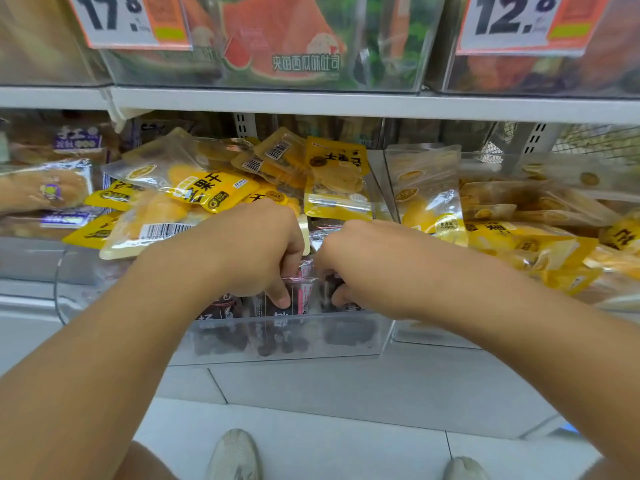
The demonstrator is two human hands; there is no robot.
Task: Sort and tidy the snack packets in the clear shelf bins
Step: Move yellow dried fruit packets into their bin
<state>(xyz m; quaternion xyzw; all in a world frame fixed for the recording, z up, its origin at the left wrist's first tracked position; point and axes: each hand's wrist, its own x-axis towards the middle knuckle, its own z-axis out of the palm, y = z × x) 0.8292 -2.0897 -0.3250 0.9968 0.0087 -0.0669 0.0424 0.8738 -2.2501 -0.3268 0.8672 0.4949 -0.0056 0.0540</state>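
At front of the clear bin [294, 336], head view: left hand [249, 251] and right hand [363, 268] both curl down onto the dark snack packets [304, 292], fingers pinching their tops. Best to square them upright together and keep the yellow mango packets [207, 192] piled behind from sliding. Slick, crinkly film; rigid acrylic walls.

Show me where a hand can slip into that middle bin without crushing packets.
Little room. Both hands, left hand and right hand, already fill the front, where dark packets stand behind the clear front wall. Behind, yellow packets are heaped high. The only slim gap is between the two hands.
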